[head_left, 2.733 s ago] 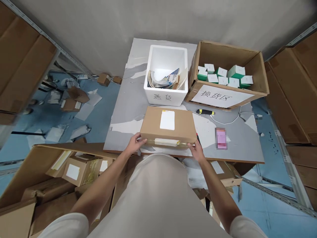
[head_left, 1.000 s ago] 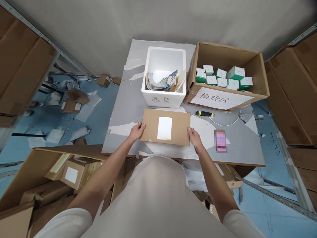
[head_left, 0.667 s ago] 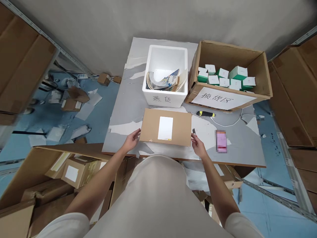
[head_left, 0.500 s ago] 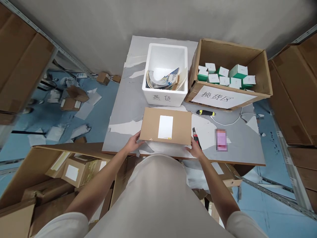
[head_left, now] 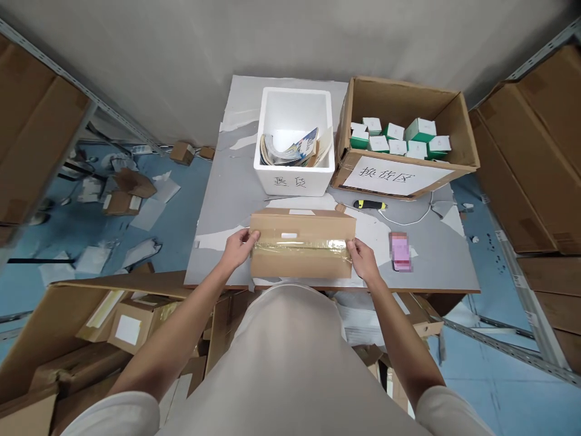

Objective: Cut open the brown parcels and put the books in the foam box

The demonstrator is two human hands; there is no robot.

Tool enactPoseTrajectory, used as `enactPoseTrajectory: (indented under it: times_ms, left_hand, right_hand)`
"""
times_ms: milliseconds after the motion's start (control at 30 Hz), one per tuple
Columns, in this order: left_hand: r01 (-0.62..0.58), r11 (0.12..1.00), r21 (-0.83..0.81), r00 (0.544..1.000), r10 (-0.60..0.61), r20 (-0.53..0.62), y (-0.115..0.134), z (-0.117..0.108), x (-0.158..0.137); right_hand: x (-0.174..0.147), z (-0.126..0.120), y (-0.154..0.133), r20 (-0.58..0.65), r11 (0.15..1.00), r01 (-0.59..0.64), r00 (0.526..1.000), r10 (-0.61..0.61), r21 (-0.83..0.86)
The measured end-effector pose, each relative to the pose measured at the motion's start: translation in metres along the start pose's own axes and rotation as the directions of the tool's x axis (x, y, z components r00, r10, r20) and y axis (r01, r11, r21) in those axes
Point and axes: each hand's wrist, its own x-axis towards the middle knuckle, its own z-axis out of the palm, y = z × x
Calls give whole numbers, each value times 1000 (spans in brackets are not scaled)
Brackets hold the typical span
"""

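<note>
A brown cardboard box [head_left: 302,263] is held up between my hands, over the table's front edge. It is tilted so that a side with clear tape along its seam faces me. My left hand [head_left: 240,247] grips its left end, thumb on the taped side. At the right end my right hand [head_left: 363,257] grips it the same way. Just behind the box stands a white foam box [head_left: 294,183] with papers and booklets inside and handwriting on its front. The red utility knife is hidden from view.
On the grey table [head_left: 218,212], a large carton [head_left: 408,178] holds several green-and-white small boxes [head_left: 420,129]. A yellow-black cutter [head_left: 369,204] and a pink phone-like item [head_left: 400,251] lie at right. A bin of cartons [head_left: 129,327] is at lower left, shelving on both sides.
The box has been tipped, its labelled face turning away and its taped side coming toward me. Both hands have moved up along its ends. The red knife has gone out of sight.
</note>
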Motion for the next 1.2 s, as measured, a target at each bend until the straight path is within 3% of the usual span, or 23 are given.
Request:
enactPoseTrajectory:
  times_ms: [167, 333, 433, 500, 600, 700, 800, 867, 967, 1000, 1067, 1133, 1200]
  left_hand:
    - [199, 971, 136, 980, -198, -17, 10, 17, 21]
    - [171, 970, 172, 985, -167, -40, 0, 21, 19]
    - [139, 978, 156, 988, -127, -83, -3, 20, 10]
    - [79, 985, 156, 988, -56, -145, -2, 20, 1]
    - [-145, 952, 268, 945, 214, -248, 5, 24, -20]
    - [-437, 820, 370, 851, 510, -124, 11, 33, -38]
    - [-620, 700, 355, 757, 652, 37, 10, 43, -45]
    - [-666, 669, 329, 721, 691, 54, 5, 48, -45]
    - [-707, 657, 262, 689, 724, 44, -3, 52, -44]
    - [-720, 651, 242, 678, 734, 44, -5, 53, -44]
    - [-742, 631, 229, 655, 755, 43, -8, 55, -46]
    - [-756, 608, 244, 633, 773, 34, -9, 56, -48]
    - [-761, 598, 253, 623, 782, 24, -9, 57, -49]
  right_hand:
    - [13, 11, -15, 24, 980, -141, 989, 146, -143]
    - [11, 20, 6, 38, 994, -86, 995, 89, -63]
    - [9, 17, 33, 22, 987, -162, 987, 162, 2]
    - [9, 17, 53, -43, 962, -265, 964, 262, -66]
    - [10, 25, 80, -81, 873, -385, 922, 379, -299]
    - [11, 35, 97, -32, 804, -404, 900, 435, -436]
    - [17, 26, 101, 35, 858, -314, 933, 358, -406]
    - [23, 9, 87, 38, 904, -228, 965, 258, -363]
    - [31, -19, 33, -58, 965, 62, 995, -79, -256]
    - [33, -24, 7, -35, 947, 205, 975, -220, -248]
    - [34, -23, -49, 205, 841, 484, 872, -444, -242]
    - [35, -10, -101, 485, 725, 655, 715, -503, -214]
    - [37, 11, -137, 659, 620, 744, 600, -454, -250]
